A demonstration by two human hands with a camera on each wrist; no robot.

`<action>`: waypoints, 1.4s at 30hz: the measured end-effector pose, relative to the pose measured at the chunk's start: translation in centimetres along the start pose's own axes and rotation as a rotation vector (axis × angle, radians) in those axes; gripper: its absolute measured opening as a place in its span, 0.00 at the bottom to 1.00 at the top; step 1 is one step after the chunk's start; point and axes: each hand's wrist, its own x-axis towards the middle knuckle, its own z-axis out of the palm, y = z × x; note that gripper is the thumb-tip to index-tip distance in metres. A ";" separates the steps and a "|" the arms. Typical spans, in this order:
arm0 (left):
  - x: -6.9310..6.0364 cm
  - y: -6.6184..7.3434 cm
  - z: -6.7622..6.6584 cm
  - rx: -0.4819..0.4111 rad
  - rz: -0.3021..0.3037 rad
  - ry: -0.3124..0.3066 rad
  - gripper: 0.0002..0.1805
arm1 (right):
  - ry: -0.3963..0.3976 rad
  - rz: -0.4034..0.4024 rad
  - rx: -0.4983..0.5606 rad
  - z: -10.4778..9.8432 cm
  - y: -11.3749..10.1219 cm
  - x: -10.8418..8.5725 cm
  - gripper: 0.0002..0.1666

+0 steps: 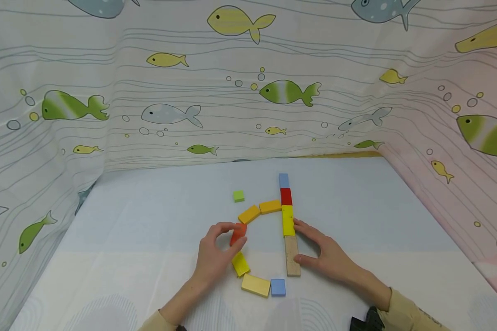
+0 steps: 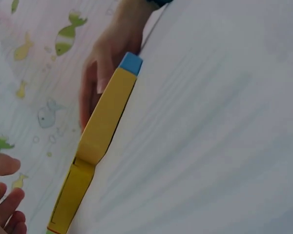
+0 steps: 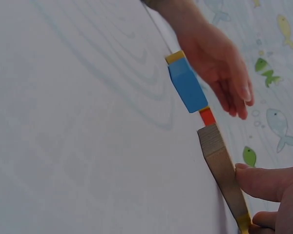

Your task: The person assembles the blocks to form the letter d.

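My left hand (image 1: 214,257) hovers over an orange-red block (image 1: 239,233), thumb and index finger spread near its two ends. In the right wrist view the left hand (image 3: 215,61) looks apart from the blocks. My right hand (image 1: 331,257) rests its index finger against a long yellow block (image 1: 287,220) and its thumb against a plain wooden block (image 1: 291,257). These stand in a straight column with a red block (image 1: 286,196) and a blue block (image 1: 284,180) above. Two orange blocks (image 1: 249,214), a short yellow block (image 1: 241,264) and a pale yellow block (image 1: 255,285) form a curve on the left.
A blue square block (image 1: 278,287) touches the pale yellow block at the curve's lower end, a little apart from the wooden block. One small green block (image 1: 238,196) lies alone above the curve. Fish-printed cloth (image 1: 232,105) stands behind and beside the pale tabletop (image 1: 149,207).
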 end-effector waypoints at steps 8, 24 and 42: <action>2.0 -1.3 -0.4 -0.063 -0.073 0.058 0.16 | -0.007 0.009 0.002 0.0 0.0 -0.1 0.46; 7.0 -3.8 0.5 -0.022 -0.119 0.118 0.18 | -0.003 -0.010 0.001 0.0 0.0 0.1 0.47; 10.3 -4.9 1.4 0.030 -0.185 0.067 0.21 | 0.011 -0.029 -0.004 0.0 0.0 0.1 0.46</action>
